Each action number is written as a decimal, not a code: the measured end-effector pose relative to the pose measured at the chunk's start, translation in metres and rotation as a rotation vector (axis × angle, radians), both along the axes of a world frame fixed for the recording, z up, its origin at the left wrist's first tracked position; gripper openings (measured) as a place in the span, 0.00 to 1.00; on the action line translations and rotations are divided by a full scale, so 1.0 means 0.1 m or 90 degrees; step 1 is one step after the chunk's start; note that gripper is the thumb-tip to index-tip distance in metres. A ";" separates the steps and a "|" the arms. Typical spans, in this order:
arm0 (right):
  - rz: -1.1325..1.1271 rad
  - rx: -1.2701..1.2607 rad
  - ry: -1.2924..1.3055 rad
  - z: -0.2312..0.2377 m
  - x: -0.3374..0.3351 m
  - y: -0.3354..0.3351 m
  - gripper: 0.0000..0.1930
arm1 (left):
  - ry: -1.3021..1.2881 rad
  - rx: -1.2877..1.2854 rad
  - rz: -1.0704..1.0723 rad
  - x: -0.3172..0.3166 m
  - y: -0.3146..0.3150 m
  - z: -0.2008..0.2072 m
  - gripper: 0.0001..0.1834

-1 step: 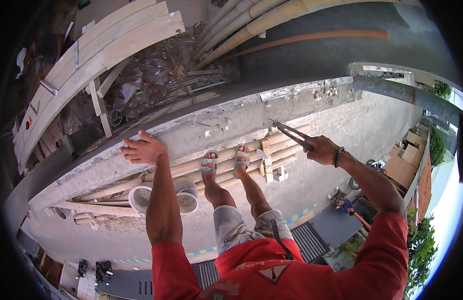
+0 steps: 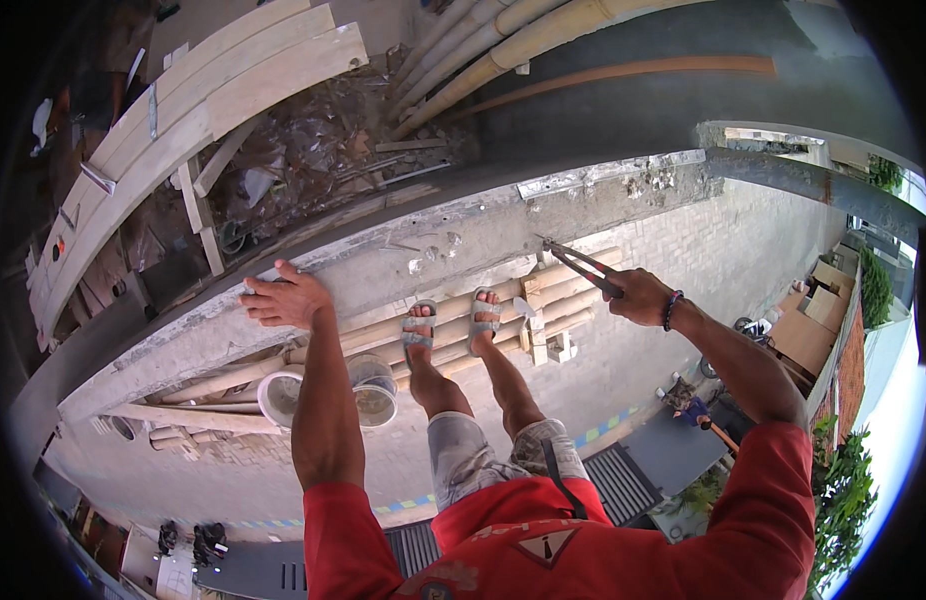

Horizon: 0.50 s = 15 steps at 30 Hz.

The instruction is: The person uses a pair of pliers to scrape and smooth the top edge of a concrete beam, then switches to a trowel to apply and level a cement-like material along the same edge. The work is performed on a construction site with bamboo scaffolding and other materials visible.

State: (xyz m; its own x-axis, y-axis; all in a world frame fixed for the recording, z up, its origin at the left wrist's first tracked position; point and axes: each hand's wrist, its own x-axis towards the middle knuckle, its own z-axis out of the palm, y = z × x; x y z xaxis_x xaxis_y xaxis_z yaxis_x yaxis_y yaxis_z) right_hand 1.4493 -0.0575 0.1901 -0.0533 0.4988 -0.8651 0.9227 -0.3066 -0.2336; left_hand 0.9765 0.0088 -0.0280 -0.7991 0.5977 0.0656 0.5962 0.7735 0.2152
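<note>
The pincers (image 2: 587,275) were in the right hand (image 2: 643,298), whose grip was folded firmly around the handles; these stood slightly apart. Their dark head pointed at the concrete beam (image 2: 493,240), but I cannot tell whether it touched the surface, and something thin at the tip was hard to make out. The left hand (image 2: 291,298) lay on the upper edge of this beam, its grip spread and holding nothing.

A dark bracelet (image 2: 672,310) circled the right wrist. Below the beam, the bamboo poles (image 2: 578,288) were partly covered by the feet in grey sandals (image 2: 485,320). The left forearm hid one side of the white bucket (image 2: 273,398). On the red shirt (image 2: 603,545) was printed a triangular sign (image 2: 545,547); the lettering above it was distorted by folds, and another emblem was cut by the lower border. Beyond the beam, behind the pale planks (image 2: 233,90), the debris (image 2: 313,150) sank into shadow. Far at the right, a person (image 2: 692,412) appeared too small for detail.
</note>
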 end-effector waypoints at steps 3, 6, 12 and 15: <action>-0.005 0.041 -0.001 -0.24 0.05 -0.11 0.09 | 0.027 0.007 0.003 -0.06 -0.01 -0.05 0.45; -0.023 0.078 0.036 -0.41 0.08 -0.08 0.08 | 0.017 0.033 -0.007 -0.15 -0.04 -0.05 0.46; 0.003 -0.028 0.020 -0.44 0.18 0.14 0.17 | -0.025 0.415 -0.250 0.30 -0.17 0.22 0.33; -0.029 -0.074 0.011 -0.49 0.22 0.12 0.14 | -0.308 0.377 -0.588 1.67 -0.32 0.66 0.19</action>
